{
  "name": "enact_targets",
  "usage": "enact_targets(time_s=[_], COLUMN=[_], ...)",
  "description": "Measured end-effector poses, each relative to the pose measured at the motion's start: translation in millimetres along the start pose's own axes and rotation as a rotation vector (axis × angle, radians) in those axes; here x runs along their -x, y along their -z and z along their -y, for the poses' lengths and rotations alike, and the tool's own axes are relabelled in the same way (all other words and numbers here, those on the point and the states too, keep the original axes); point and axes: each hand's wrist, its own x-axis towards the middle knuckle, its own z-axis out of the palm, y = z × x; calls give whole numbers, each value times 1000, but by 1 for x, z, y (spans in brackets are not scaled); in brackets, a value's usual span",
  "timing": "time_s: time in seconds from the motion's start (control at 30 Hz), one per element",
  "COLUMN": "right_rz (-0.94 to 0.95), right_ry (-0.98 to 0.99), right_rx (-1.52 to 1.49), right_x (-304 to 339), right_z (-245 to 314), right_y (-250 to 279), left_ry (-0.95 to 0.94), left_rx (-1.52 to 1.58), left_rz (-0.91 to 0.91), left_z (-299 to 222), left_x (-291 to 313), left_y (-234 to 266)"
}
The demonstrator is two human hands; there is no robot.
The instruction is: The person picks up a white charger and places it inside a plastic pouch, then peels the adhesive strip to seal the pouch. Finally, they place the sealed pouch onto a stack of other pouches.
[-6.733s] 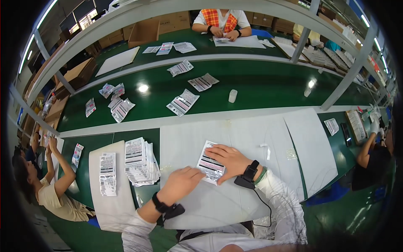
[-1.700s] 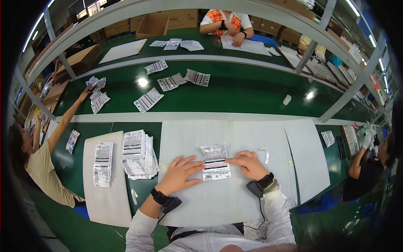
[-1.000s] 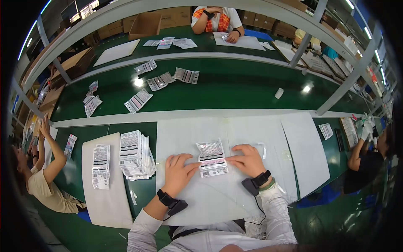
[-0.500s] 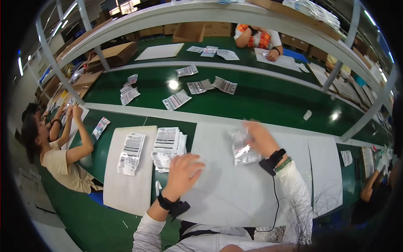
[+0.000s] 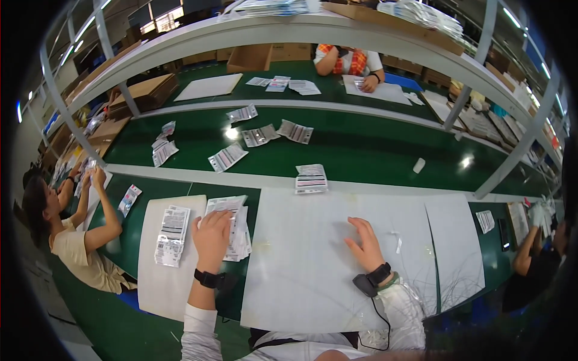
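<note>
My left hand point(image 5: 212, 237) reaches over the left side of a stack of silver printed packets point(image 5: 239, 234), its fingers stretched out across the top. The hand partly hides the stack, and I see no packet gripped in it. Above the large white mat point(image 5: 301, 259), my right hand point(image 5: 365, 245) is open with thumb and fingers apart, holding nothing. A single packet point(image 5: 311, 179) lies beyond it, across the pale rail at the mat's far edge.
More packets point(image 5: 171, 236) lie on a narrower white mat point(image 5: 159, 301) at left. Several loose packets point(image 5: 229, 157) are scattered over the green surface point(image 5: 361, 141) past the rail. A metal post point(image 5: 521, 144) rises at right. Co-workers sit left, right and opposite.
The packet under my right hand is now on the far rail, and that hand has drawn back toward me, empty. My left hand has moved left onto the stack. The whole view has shifted slightly.
</note>
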Motion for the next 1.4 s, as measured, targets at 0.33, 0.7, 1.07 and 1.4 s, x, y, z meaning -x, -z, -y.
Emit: enact_targets(time_s=[0.33,0.7,1.07,1.4], right_rz=[-9,261,450,388], right_ry=[286,273,421,326], right_rx=[120,199,107,323], right_x=[-7,-19,-23,-6], right_z=[-4,-21,-27,3], right_y=[-1,-21,-13,-9], left_ry=[-594,-867,-761,-829], left_rx=[656,418,574,744], left_rz=[364,602,882,499], left_z=[-166,-170,-163,-111], left_x=[27,-29,-12,29], left_y=[-53,-71,-66,-11])
